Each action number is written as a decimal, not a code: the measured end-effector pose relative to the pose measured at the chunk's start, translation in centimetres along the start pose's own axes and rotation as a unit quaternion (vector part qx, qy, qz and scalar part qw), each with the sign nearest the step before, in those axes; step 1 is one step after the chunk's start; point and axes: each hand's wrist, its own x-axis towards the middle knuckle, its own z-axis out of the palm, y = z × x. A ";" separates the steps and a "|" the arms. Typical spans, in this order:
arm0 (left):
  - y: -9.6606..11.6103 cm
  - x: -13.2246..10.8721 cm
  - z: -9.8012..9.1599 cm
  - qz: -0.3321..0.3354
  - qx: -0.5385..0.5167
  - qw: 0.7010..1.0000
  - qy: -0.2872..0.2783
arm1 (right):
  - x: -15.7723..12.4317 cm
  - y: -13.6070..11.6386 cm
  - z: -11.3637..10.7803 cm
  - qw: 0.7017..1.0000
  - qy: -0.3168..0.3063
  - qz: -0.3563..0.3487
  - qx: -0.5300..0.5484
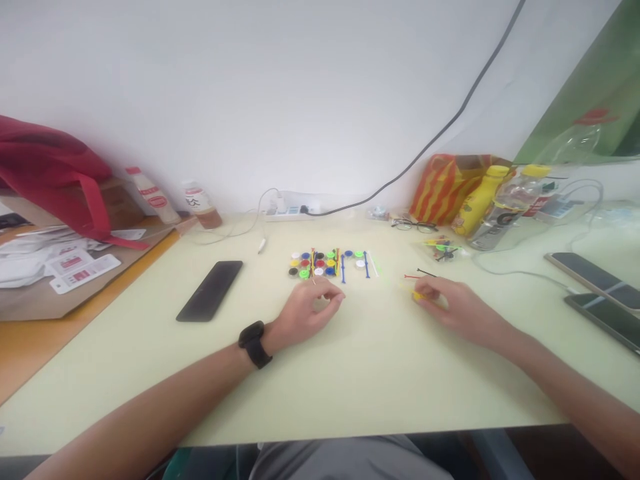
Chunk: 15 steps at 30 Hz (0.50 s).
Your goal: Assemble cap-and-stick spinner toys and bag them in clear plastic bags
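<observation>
My left hand rests on the table just in front of the coloured pieces, its thumb and index finger curled together in a ring. Whatever it may hold is hidden. My right hand pinches a small yellow plastic piece low over the table. Just beyond its fingers lie a thin red stick and a thin black stick. Beyond my left hand, small round discs in several colours lie in rows. Blue sticks, yellow sticks and a white stick lie among and beside them.
Behind my right hand is a loose pile of coloured pieces, with glasses and bottles farther back. A black phone lies at left, more phones at right. A power strip stands by the wall.
</observation>
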 end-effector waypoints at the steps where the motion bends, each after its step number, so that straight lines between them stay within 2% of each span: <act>1: 0.0 0.0 0.0 0.000 0.000 1.000 -0.001 | -0.1 0.4 0.0 1.000 0.008 0.005 -0.009; 7: -0.1 0.0 0.0 0.003 -0.004 1.000 -0.004 | -0.1 0.9 0.4 0.997 0.025 -0.022 -0.075; 11: -0.2 -0.1 0.1 0.005 0.001 1.000 -0.006 | 0.3 -0.2 0.1 0.988 0.047 -0.066 -0.132; 15: -0.3 -0.1 0.1 0.006 -0.001 1.000 -0.012 | 2.1 -1.9 0.0 0.984 0.043 -0.120 -0.124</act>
